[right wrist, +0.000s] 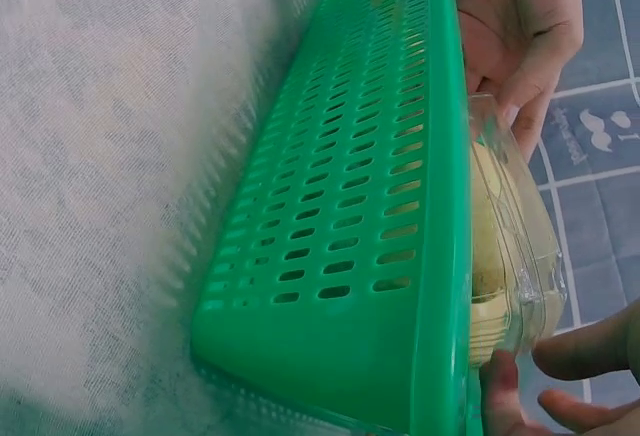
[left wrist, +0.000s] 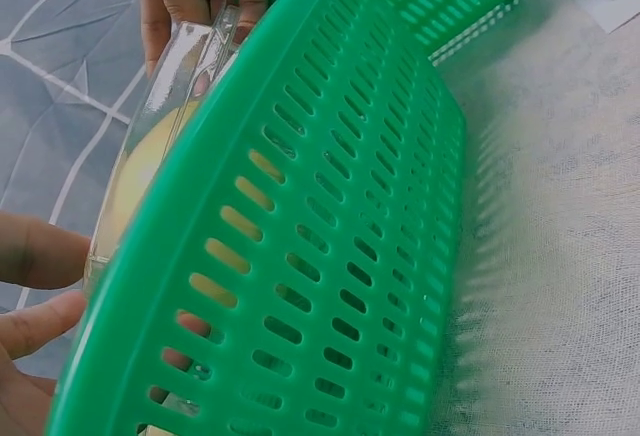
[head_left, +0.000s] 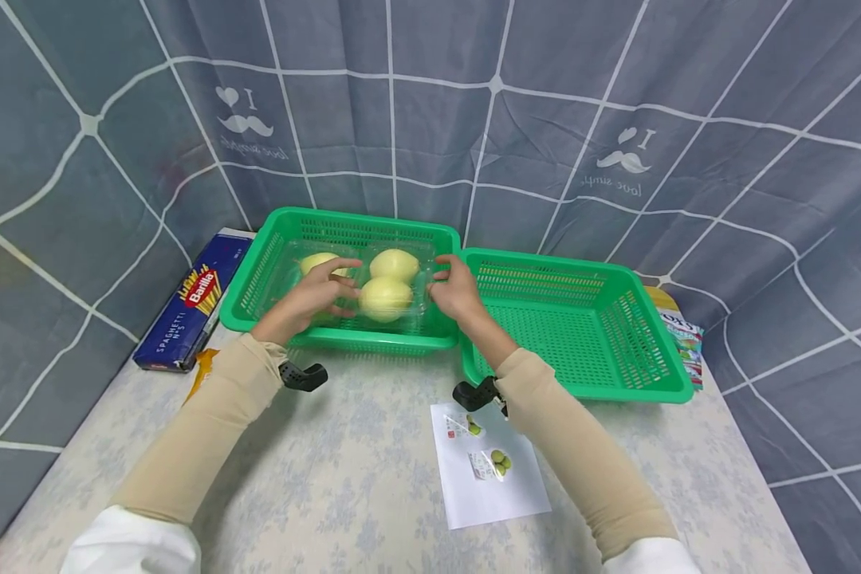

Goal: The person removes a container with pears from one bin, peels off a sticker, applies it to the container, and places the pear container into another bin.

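Note:
A clear plastic box [head_left: 418, 311] of pale yellow round fruits [head_left: 385, 299] stands tilted in the left green basket [head_left: 344, 339], its edge above the rim. My left hand [head_left: 314, 295] pinches the box's left side, with thumb and fingers spread. On its right side, my right hand [head_left: 456, 288] pinches the edge between thumb and fingers. The right wrist view shows the box [right wrist: 530, 256] between both hands. Partly behind my left hand lies a second clear box with a yellow fruit [head_left: 317, 261].
A second green basket [head_left: 552, 327] adjoins on the right. A blue spaghetti box [head_left: 195, 299] leans at the left. White paper with fruit pictures [head_left: 491, 466] lies in front. Colourful packets [head_left: 685, 343] stand behind the right basket; a grey curtain [head_left: 445, 119] hangs behind.

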### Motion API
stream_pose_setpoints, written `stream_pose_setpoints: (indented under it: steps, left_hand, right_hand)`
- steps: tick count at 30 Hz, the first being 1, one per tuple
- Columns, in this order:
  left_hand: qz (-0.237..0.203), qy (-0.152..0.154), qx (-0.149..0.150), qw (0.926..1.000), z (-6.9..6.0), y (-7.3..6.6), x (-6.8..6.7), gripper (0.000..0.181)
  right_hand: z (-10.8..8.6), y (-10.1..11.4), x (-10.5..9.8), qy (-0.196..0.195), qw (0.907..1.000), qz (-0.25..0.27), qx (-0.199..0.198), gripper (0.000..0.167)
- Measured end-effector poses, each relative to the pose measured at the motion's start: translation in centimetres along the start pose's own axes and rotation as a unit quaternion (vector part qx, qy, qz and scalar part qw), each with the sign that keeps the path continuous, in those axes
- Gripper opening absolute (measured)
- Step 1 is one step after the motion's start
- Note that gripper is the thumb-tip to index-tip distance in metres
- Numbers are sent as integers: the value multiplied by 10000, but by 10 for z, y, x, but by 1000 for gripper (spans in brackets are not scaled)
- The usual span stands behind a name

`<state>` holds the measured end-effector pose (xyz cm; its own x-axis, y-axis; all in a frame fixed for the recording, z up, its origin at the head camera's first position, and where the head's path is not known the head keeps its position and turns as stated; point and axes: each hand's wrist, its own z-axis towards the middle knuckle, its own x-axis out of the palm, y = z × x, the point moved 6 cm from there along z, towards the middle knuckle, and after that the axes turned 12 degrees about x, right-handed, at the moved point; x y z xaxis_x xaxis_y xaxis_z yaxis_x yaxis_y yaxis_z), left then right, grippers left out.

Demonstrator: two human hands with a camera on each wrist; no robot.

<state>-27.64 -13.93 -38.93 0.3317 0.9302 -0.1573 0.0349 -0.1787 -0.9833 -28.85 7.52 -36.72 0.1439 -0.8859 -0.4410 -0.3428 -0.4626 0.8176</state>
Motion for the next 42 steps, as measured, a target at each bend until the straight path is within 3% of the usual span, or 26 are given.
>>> stream_pose_setpoints:
  steps: [10, 17, 42]
  left_hand:
    - [-75, -94, -78, 9999, 0, -1, -1, 65]
    - [-104, 8, -4, 9999, 0, -1, -1, 64]
    - [-178, -94, -29, 9998, 1, 0, -3, 64]
  right_hand:
    - [0, -1, 0, 177, 9990, 409, 67, 58]
    - [0, -1, -1, 388, 9959, 805, 145, 55]
    - [-2, -1, -2, 390, 9964, 743, 147, 55]
